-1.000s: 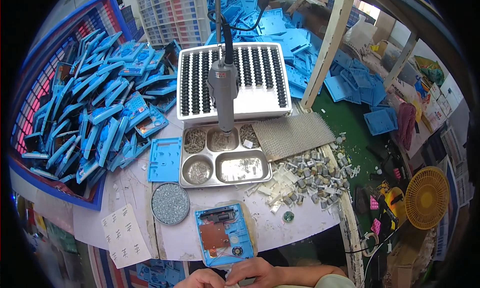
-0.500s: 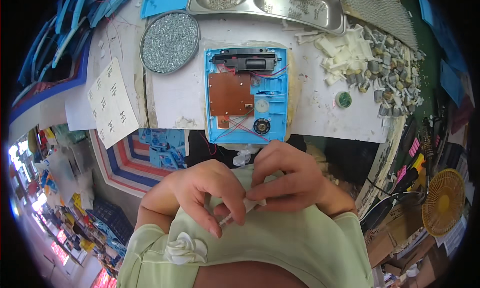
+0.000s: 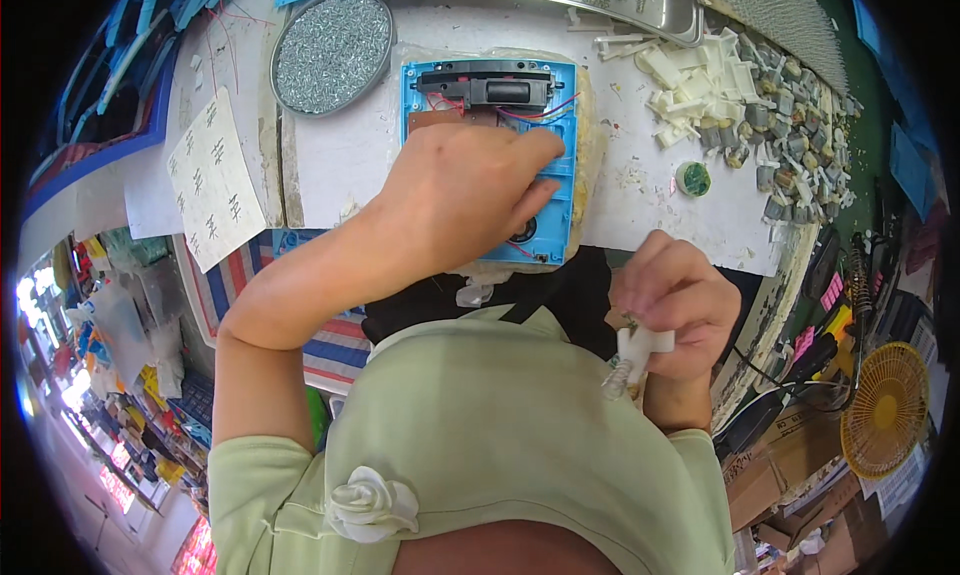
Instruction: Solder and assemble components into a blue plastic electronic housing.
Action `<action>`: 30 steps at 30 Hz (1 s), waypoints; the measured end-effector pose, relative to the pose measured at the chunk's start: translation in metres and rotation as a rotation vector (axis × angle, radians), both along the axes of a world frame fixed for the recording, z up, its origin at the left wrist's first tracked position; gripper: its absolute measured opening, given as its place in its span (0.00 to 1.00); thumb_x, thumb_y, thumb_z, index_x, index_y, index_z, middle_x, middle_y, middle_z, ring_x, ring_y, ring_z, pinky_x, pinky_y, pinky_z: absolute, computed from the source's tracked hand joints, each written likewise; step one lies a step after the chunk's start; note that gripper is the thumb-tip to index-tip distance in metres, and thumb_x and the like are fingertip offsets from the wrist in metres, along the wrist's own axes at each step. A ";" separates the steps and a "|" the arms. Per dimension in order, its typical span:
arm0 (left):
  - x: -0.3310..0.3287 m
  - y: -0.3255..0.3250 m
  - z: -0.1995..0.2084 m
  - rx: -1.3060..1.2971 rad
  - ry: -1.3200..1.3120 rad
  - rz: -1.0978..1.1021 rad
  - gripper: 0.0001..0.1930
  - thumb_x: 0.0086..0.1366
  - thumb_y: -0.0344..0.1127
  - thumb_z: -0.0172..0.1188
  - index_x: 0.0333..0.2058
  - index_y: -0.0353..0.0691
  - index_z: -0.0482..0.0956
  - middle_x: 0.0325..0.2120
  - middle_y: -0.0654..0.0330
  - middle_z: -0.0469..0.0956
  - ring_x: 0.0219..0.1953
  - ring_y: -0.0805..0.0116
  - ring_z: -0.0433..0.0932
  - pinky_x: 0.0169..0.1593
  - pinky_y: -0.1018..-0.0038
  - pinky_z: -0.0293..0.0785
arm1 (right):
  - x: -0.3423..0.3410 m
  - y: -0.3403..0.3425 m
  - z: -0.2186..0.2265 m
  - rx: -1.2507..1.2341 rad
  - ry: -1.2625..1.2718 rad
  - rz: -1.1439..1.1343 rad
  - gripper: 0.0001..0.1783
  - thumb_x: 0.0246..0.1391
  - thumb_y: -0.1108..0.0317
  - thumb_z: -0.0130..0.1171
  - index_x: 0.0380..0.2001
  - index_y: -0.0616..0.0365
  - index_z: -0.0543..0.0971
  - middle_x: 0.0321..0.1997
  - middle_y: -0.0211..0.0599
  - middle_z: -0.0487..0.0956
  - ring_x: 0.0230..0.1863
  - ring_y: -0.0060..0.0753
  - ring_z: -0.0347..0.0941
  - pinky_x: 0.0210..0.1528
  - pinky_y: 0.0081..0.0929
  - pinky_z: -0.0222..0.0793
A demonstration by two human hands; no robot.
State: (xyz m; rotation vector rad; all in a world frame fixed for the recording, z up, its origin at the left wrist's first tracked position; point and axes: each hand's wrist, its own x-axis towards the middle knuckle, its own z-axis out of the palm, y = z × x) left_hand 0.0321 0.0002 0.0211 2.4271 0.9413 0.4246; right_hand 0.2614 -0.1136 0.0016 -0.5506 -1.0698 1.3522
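A blue plastic casing (image 3: 556, 237) lies on the table in front of me, with a black slotted assembly (image 3: 490, 85) along its far end and thin red wires inside. My left hand (image 3: 460, 190) reaches over the casing and hides most of its brown board. Its thumb and forefinger are apart above the right half; the other fingertips are hidden. Lower right, in front of my body, my right hand (image 3: 685, 310) pinches a small white plastic part (image 3: 638, 345). A metal coil spring (image 3: 617, 379) sticks out from that part.
A round dish of small metal pieces (image 3: 332, 50) stands at the far left, near a divided steel tray (image 3: 685, 25). White plastic parts (image 3: 700, 80) and small motors (image 3: 795, 160) are heaped at the right, beside a green roll (image 3: 693, 179). A yellow fan (image 3: 885, 407) stands lower right.
My hands have parted. The left has moved up and forward over the casing; the right has moved to the right, carrying the white part with the spring.
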 end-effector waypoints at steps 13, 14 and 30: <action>0.010 -0.002 -0.003 0.045 0.188 0.001 0.09 0.59 0.34 0.69 0.37 0.43 0.79 0.24 0.57 0.80 0.29 0.54 0.82 0.32 0.61 0.76 | 0.014 -0.004 -0.009 0.011 -0.146 -0.067 0.20 0.43 0.70 0.77 0.40 0.66 0.84 0.38 0.46 0.79 0.37 0.39 0.72 0.37 0.31 0.69; 0.010 -0.003 -0.005 0.056 0.163 -0.003 0.09 0.59 0.34 0.68 0.37 0.43 0.80 0.24 0.57 0.80 0.30 0.54 0.82 0.32 0.61 0.76 | 0.014 -0.003 -0.009 0.009 -0.128 -0.079 0.21 0.40 0.73 0.77 0.40 0.67 0.85 0.38 0.47 0.80 0.36 0.38 0.74 0.38 0.30 0.68; -0.030 -0.005 -0.026 -0.080 -0.474 0.252 0.07 0.57 0.24 0.70 0.34 0.36 0.83 0.25 0.59 0.76 0.22 0.69 0.73 0.26 0.75 0.68 | -0.010 0.064 0.033 0.423 -1.291 -0.186 0.18 0.33 0.75 0.74 0.34 0.56 0.83 0.35 0.32 0.79 0.39 0.41 0.73 0.37 0.34 0.71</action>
